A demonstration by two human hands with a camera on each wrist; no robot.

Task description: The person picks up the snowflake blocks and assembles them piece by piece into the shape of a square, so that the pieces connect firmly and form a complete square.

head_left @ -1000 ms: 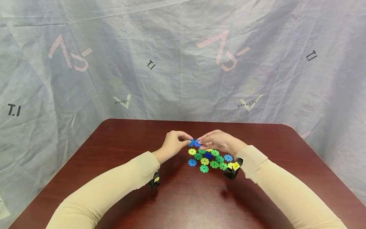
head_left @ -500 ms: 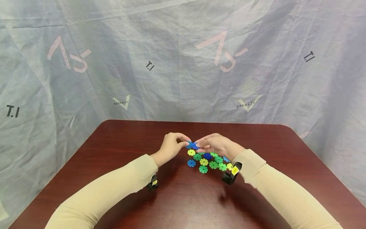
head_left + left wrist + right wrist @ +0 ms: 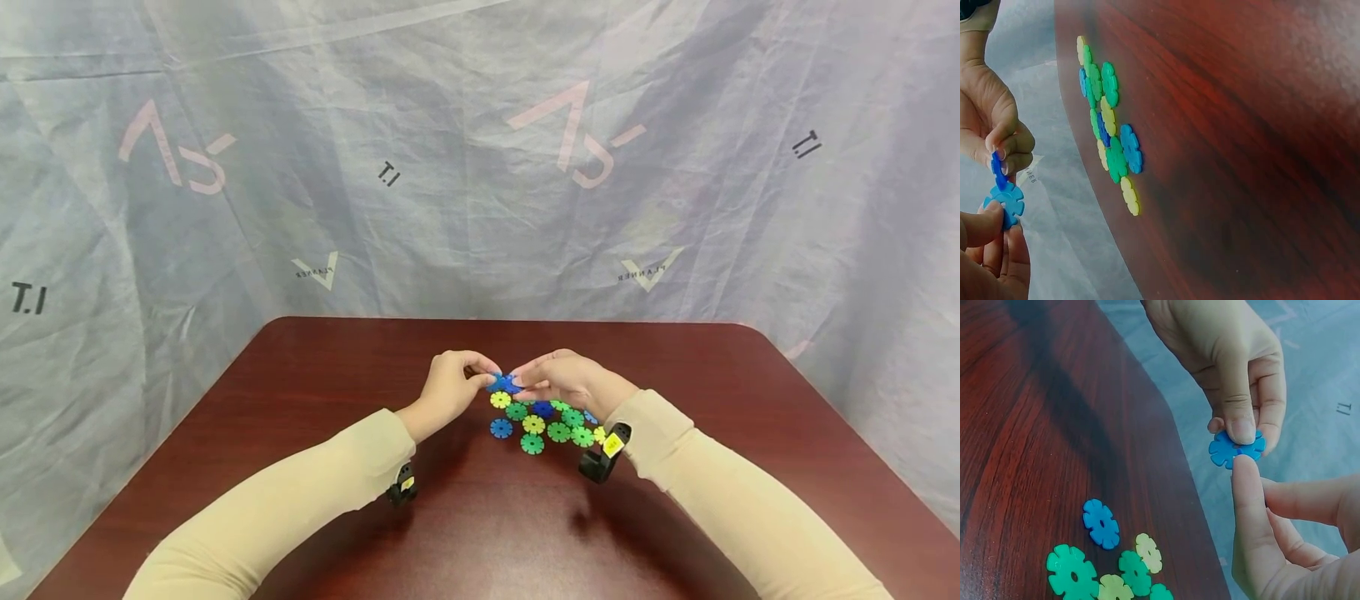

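My left hand [image 3: 450,383] pinches a light blue notched disc [image 3: 1007,205] between thumb and fingers. Facing it, my right hand [image 3: 566,379] pinches a darker blue notched disc [image 3: 998,170] by its edge. The two discs meet at their rims, the darker one edge-on to the lighter in the left wrist view. Both hands hold them above the table's far half. In the right wrist view the left thumb [image 3: 1241,425] lies on the light blue disc's face, while the right fingertips largely hide the darker disc.
Just nearer than the hands, several loose notched discs lie flat on the dark red table [image 3: 480,517]: a blue one [image 3: 501,428], a yellow one [image 3: 500,400], a green one [image 3: 532,444] and others. My right hand overlaps some of them. A grey cloth [image 3: 465,167] hangs behind.
Both hands have come slightly toward me and lower with the two blue discs. My right hand now covers more of the loose discs. The last half second shows almost no movement.
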